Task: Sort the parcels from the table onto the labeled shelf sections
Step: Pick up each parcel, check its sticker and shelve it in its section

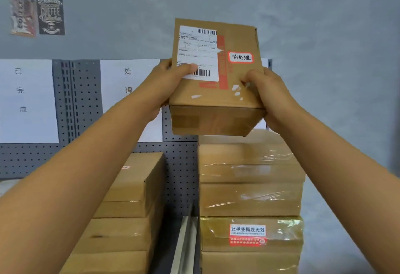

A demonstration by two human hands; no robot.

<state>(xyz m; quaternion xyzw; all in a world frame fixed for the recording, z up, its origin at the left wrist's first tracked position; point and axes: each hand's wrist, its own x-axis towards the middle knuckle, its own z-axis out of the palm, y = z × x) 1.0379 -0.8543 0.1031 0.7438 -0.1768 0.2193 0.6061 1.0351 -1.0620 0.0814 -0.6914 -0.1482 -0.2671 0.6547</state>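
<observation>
I hold a brown cardboard parcel [218, 92] up in front of the shelf, just above the tall right stack of parcels [251, 187]. It carries a white shipping label with barcodes and a small red-edged sticker with handwritten characters. My left hand [171, 79] grips its left side, thumb lying across the shipping label. My right hand [266, 92] grips its right side, thumb on the top face. The parcel's underside is tilted toward me and hangs clear of the stack.
A lower stack of cardboard boxes [129, 204] stands to the left of the tall one. Behind them a grey pegboard shelf back [78, 100] holds white section labels [26, 100] with characters. Two small posters [37, 16] hang on the grey wall.
</observation>
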